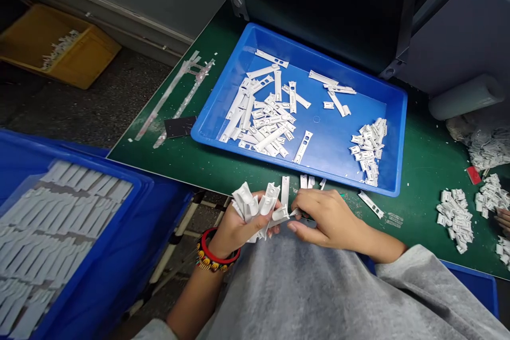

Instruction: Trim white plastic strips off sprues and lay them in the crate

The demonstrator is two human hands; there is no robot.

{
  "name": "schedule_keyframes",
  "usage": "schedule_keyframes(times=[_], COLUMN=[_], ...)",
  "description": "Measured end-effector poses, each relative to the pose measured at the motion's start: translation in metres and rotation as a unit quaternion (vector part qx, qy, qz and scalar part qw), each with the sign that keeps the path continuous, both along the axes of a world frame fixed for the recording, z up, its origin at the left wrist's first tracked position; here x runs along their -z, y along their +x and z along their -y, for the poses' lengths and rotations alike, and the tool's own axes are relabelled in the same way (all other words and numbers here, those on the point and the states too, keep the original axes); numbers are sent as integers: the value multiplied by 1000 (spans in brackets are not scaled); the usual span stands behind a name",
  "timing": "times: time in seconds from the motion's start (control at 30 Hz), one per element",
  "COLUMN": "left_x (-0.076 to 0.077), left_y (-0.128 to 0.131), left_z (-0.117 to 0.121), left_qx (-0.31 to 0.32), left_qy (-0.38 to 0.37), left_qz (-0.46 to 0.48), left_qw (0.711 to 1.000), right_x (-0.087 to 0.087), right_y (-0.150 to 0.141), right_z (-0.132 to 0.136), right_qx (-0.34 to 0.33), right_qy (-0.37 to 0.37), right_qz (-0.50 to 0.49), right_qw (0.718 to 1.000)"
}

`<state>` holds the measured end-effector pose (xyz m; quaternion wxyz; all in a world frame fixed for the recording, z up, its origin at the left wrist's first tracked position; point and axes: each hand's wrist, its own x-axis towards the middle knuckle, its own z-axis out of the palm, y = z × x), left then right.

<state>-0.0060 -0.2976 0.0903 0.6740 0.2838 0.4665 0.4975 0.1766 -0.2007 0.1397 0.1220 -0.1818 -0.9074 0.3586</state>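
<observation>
In the head view, the left hand (235,228) curls around a bunch of white parts (269,199) by the surface's (422,170) near edge while the right hand's (329,218) nearly closed fingers work, grip unclear, at one end, calling for steady support.

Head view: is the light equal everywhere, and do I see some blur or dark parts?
Head view: uneven light, with the white pieces and blue tray clear and bright; the black panel and lower left corner sink into darkness; both hands, left and right, read fairly sharp; the clear bag near the right edge looks softer.
</observation>
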Motion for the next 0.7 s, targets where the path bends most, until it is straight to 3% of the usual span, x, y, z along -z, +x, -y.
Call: schedule_keyframes(times=[0.43,0.53,0.7], left_x=[4,1,-1], left_y=[10,11,10], left_z=[2,2,-1], left_qx=[-27,-32,-45], left_qy=[-21,-27,2], left_qz=[15,0,-49], left_qw=[999,999,998], right_x=[13,13,11], right_y=[0,-1,0], right_z=[3,5,8], right_qx=[0,10,90], right_qy=[81,38,-81], right_qz=[-13,-41,-84], right_qw=[997,998,989])
